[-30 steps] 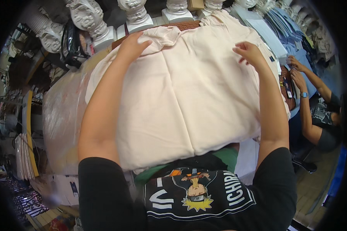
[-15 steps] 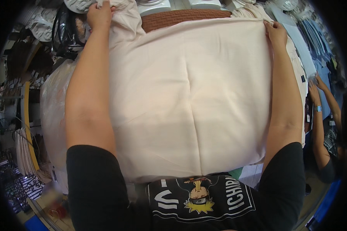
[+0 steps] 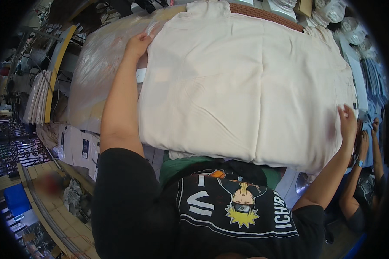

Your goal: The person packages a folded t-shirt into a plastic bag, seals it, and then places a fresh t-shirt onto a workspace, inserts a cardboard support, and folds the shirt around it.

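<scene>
A large cream garment (image 3: 203, 95) lies spread flat in front of me, with a long crease running down it. Its narrower top part reaches the far edge, and its near edge hangs close to my waist. My left hand (image 3: 138, 45) is at the garment's upper left side, fingertips pinched together on the edge next to clear plastic. At the right side, lower down, my right hand (image 3: 348, 123) rests by the garment's edge with thumb and finger slightly apart. The gathered cream fabric (image 3: 322, 36) lies at the far right corner.
Clear plastic sheeting (image 3: 101, 64) covers a stack on the left. Beyond the garment is a brown woven surface (image 3: 263, 15) with white stands. Tagged pale clothes (image 3: 78, 146) hang at lower left. On the right, another person's hands (image 3: 364, 142) handle blue garments (image 3: 374, 82).
Both hands have come down from the far corners toward me, the right one much farther. The garment now lies lower and flatter, and the whole view has shifted.
</scene>
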`<state>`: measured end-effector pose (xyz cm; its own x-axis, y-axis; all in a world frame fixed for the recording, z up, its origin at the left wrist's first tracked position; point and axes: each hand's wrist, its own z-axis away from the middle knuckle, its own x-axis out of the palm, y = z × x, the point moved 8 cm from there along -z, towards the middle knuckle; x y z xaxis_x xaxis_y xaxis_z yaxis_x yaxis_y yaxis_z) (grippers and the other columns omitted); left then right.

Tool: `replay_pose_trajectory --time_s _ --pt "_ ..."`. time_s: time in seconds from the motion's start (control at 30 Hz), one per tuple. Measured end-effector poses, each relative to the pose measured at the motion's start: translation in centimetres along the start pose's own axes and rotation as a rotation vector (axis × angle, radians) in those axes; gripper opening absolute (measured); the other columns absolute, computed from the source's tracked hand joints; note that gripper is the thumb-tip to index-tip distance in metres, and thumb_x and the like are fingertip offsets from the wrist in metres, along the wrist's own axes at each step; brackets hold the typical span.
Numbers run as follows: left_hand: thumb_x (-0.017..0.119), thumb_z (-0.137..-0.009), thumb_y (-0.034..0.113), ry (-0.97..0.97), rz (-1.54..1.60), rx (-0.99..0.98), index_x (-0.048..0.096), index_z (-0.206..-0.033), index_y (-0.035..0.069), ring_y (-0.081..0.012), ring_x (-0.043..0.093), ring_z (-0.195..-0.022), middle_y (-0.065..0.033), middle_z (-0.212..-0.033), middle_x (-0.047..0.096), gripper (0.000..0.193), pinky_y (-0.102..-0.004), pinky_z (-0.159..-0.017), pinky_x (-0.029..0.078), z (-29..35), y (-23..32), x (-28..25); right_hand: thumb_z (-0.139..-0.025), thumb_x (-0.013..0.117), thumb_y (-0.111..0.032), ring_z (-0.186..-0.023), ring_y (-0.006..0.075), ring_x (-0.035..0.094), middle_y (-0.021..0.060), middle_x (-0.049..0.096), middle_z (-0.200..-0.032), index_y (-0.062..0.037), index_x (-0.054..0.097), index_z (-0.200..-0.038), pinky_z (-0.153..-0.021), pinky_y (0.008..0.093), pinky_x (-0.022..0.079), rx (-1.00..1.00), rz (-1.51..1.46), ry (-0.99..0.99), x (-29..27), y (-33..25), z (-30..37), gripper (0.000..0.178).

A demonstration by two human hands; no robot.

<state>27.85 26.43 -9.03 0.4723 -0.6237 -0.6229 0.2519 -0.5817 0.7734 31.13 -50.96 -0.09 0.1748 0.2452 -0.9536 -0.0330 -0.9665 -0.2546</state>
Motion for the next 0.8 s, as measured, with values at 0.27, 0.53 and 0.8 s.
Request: replay_pose_trajectory --time_s 0.27,0.53,0.8 --pt "0.072 -0.076 0.033 -0.095 0.058 -0.225 0.064 -0.105 0.001 -0.0167 0.062 -0.083 -0.0081 -0.094 0.067 0.044 -0.0273 -0.075 0.048 2.8 0.1 1.2 -0.073 0.072 -0.043 -0.068 0.0194 0.059 0.0093 0.062 -0.075 -0.0020 0.060 -0.106 -0.065 0.0322 0.047 0.310 0.036 -0.058 -1.4 2.0 12.4 0.053" --pt "0.068 -0.074 0.036 0.058 -0.233 0.052 0.063 -0.108 0.003 -0.0225 0.064 -0.091 -0.0128 -0.098 0.067 0.048 -0.0307 -0.082 0.048 3.2 -0.6 -1.3 -0.072 0.074 -0.034 -0.059 0.0125 0.049 0.0038 0.057 -0.065 0.0001 0.060 -0.076 -0.058 0.0276 0.042 0.300 -0.020 -0.115 -0.7 5.3 13.6 0.037" --pt "0.065 -0.077 0.035 0.012 -0.376 -0.047 0.058 -0.116 0.004 -0.0302 0.056 -0.106 -0.0144 -0.114 0.060 0.050 -0.0372 -0.091 0.043 16.4 1.8 -5.4 -0.074 0.072 -0.025 -0.096 0.0268 0.060 0.0156 0.063 -0.101 0.0001 0.061 -0.103 -0.084 0.0343 0.046 -0.123 0.053 0.194 -3.6 -7.2 13.8 0.040"
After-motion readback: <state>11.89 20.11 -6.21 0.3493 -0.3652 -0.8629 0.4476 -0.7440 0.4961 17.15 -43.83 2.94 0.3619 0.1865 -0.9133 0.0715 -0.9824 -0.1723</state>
